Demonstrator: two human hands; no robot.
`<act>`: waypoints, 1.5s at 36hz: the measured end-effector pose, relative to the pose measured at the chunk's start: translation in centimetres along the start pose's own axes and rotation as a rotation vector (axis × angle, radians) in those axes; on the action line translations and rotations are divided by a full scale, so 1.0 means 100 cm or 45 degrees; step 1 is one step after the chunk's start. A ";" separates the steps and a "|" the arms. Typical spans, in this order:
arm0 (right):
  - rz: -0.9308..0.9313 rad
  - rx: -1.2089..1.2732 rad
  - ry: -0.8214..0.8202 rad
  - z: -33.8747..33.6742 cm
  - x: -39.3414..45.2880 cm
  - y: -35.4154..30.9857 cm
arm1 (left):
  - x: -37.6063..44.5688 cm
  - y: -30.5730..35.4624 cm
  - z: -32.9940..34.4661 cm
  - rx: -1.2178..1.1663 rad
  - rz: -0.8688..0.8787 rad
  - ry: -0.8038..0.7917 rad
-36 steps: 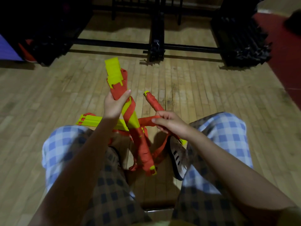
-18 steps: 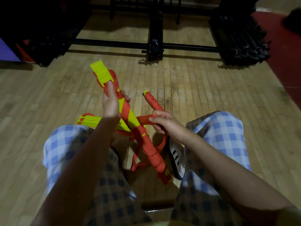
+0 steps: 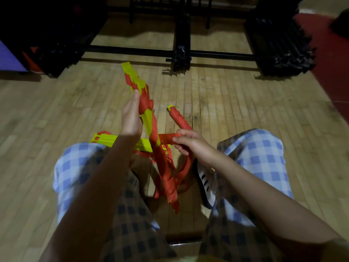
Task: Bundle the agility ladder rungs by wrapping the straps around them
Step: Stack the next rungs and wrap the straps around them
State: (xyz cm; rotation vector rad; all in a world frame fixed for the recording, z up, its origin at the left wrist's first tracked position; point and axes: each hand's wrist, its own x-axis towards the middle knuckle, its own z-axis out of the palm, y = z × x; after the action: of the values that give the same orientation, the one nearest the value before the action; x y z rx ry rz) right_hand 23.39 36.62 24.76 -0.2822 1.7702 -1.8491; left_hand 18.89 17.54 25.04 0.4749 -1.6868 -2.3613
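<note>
Rung bundle (image 3: 149,118) apparently gripped by left hand (image 3: 131,118), right hand (image 3: 187,143) pinching strap (image 3: 167,138).

- The left hand (image 3: 131,118) is raised, palm turned inward, fingers wrapped round the rung bundle (image 3: 149,118).
- The right hand (image 3: 187,143), lower and to its right, pinches the orange strap (image 3: 166,138) between thumb and curled fingers.
- Both forearms reach forward over the bent knees.
</note>
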 end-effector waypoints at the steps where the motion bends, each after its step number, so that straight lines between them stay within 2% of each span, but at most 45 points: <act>1: 0.002 0.004 -0.005 0.000 0.000 0.000 | -0.001 0.001 -0.001 0.038 0.018 -0.024; 8: -0.006 -0.019 -0.036 0.003 -0.003 0.001 | -0.012 0.002 0.004 0.011 0.044 -0.206; 18: -0.026 0.068 -0.034 0.004 -0.001 -0.001 | -0.004 0.004 -0.002 -0.040 0.080 -0.061; 22: -0.033 0.058 -0.045 0.005 0.000 0.000 | 0.002 0.005 -0.008 -0.100 -0.043 0.071; 25: -0.039 0.009 -0.035 0.006 -0.001 0.000 | 0.001 0.007 -0.009 -0.069 -0.219 0.074; 27: -0.035 -0.021 -0.040 0.006 -0.002 0.000 | 0.000 0.006 -0.009 0.016 -0.259 0.060; 32: -0.020 -0.044 -0.053 0.007 -0.003 0.000 | -0.004 0.001 -0.007 0.315 0.041 0.077; 35: -0.025 -0.083 -0.089 0.008 -0.004 0.000 | -0.008 0.002 -0.004 0.175 0.051 0.053; 41: -0.005 -0.055 -0.072 0.015 -0.002 0.000 | -0.015 0.008 0.002 -0.009 0.013 -0.126; 46: 0.013 0.106 -0.009 0.009 0.001 -0.001 | -0.007 0.006 -0.001 -0.126 -0.023 -0.006; 50: 0.006 0.232 -0.011 0.007 0.004 -0.002 | -0.002 0.007 0.000 -0.085 -0.059 0.088; 54: 0.012 0.206 -0.011 0.008 0.003 0.000 | -0.007 0.013 0.009 -0.116 -0.157 0.031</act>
State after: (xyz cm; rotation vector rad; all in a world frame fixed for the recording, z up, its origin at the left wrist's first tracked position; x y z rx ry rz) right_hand 23.55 35.79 24.75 -0.2186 1.6015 -1.9678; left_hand 19.16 18.12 26.57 0.6047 -1.5739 -2.4951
